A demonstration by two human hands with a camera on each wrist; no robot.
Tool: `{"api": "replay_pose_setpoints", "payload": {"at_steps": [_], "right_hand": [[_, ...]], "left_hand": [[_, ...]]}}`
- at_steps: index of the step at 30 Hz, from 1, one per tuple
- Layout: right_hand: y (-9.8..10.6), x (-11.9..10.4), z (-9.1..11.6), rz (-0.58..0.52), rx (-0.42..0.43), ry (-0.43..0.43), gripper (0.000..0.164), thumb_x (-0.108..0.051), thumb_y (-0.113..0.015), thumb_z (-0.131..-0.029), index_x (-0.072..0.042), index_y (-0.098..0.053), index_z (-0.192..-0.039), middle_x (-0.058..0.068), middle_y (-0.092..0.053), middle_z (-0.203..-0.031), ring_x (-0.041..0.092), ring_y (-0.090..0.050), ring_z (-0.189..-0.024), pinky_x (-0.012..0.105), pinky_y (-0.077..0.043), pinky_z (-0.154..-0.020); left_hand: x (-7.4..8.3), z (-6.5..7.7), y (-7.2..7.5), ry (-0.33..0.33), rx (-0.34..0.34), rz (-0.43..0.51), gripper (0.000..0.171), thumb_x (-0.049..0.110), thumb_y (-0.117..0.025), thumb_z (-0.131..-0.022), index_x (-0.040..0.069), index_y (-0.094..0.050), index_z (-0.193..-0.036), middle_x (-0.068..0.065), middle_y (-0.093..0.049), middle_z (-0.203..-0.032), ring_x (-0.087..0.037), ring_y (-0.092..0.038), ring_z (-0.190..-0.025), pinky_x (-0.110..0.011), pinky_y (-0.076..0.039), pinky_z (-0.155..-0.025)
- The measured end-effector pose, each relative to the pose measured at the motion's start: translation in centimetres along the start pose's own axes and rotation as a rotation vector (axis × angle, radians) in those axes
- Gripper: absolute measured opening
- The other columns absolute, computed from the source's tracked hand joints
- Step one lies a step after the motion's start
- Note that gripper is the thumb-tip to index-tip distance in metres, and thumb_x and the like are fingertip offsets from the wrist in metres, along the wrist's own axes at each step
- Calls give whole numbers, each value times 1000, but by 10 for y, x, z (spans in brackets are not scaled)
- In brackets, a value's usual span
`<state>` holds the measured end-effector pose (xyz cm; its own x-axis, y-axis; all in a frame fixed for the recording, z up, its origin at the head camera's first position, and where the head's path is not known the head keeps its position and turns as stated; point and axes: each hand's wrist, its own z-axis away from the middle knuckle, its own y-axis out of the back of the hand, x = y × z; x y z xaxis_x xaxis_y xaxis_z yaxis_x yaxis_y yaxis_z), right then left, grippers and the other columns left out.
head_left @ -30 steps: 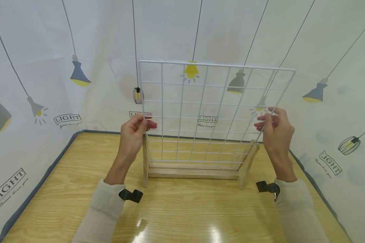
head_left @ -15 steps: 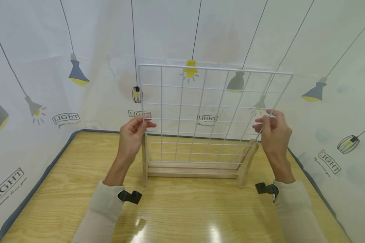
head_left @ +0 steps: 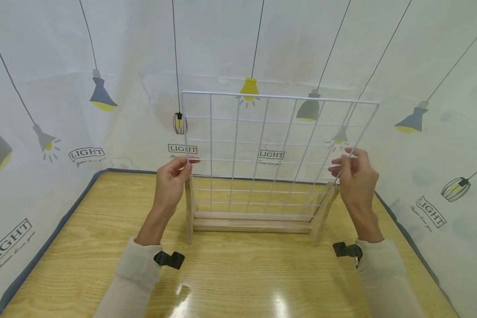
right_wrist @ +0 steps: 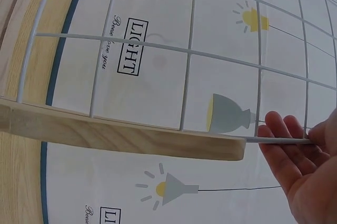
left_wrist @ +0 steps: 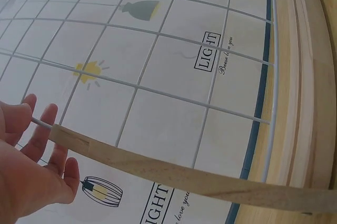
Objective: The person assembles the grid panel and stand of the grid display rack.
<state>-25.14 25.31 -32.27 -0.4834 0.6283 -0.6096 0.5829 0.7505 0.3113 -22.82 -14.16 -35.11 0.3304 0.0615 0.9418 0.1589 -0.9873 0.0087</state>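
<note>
A white wire grid panel (head_left: 265,141) stands upright between the two side posts of a pale wooden stand (head_left: 254,225). My left hand (head_left: 171,179) pinches the panel's left edge between thumb and fingers, just above the left post (left_wrist: 158,169). On the opposite side my right hand (head_left: 355,179) pinches the right edge, its other fingers spread behind the wire. In the right wrist view, the edge wire runs along the right post (right_wrist: 126,132). The panel's bottom wire lies close over the stand's crossbar.
The stand sits on a wood-grain table (head_left: 230,274). Behind and at both sides hangs a pale cloth (head_left: 135,110) printed with lamps and the word LIGHT. A dark blue border (head_left: 75,207) follows the table's edge.
The wire grid panel has moved down between the posts, its bottom wire now nearer the crossbar. Both hands have lowered slightly with it, keeping their pinch on its edges.
</note>
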Motion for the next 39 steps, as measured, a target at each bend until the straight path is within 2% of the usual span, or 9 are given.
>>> {"api": "replay_pose_setpoints", "payload": {"at_steps": [5,11,18,25,33,39], "right_hand": [[-1,2,2,-7,-2,-12,24,-13,-49,-103,4,-61,-115,22,-73,-85,-12,-62,-61,7,-50,-57],[-2,4,5,-1,-5,-17,24,-13,-49,-104,4,-60,-115,22,-73,-85,-11,-61,-60,6,-48,-54],[-2,5,8,-14,-8,-18,22,-10,-49,-103,6,-60,-113,23,-72,-84,-11,-62,-60,7,-49,-55],[-3,6,10,-21,-11,-24,23,-12,-49,-103,6,-60,-113,23,-72,-84,-10,-63,-60,8,-49,-53],[-4,10,14,6,-20,-43,22,-12,-48,-103,5,-59,-112,22,-73,-84,-11,-62,-60,6,-48,-53],[-5,11,15,-16,-15,-33,22,-11,-48,-103,7,-59,-111,23,-72,-83,-11,-63,-61,7,-49,-54]], "left_hand": [[-2,1,0,19,8,27,23,2,-54,-101,-9,-65,-118,-17,-62,-128,-10,-56,-103,-21,-47,-83],[-6,1,0,-16,8,53,22,0,-54,-100,-12,-65,-115,-20,-64,-124,-9,-54,-108,-20,-47,-85],[-9,2,0,-21,9,86,21,-1,-56,-99,-12,-65,-115,5,-70,-107,-10,-54,-106,-21,-46,-82],[-12,3,1,-13,8,86,21,-1,-55,-99,-10,-66,-114,-16,-68,-117,-12,-55,-106,-22,-46,-84],[-16,5,2,15,5,84,19,-1,-56,-98,-8,-68,-112,-12,-70,-114,-17,-55,-96,-23,-45,-80],[-17,5,1,9,7,91,19,-1,-55,-99,-10,-66,-111,-10,-71,-112,-12,-56,-100,-23,-46,-81]]}}
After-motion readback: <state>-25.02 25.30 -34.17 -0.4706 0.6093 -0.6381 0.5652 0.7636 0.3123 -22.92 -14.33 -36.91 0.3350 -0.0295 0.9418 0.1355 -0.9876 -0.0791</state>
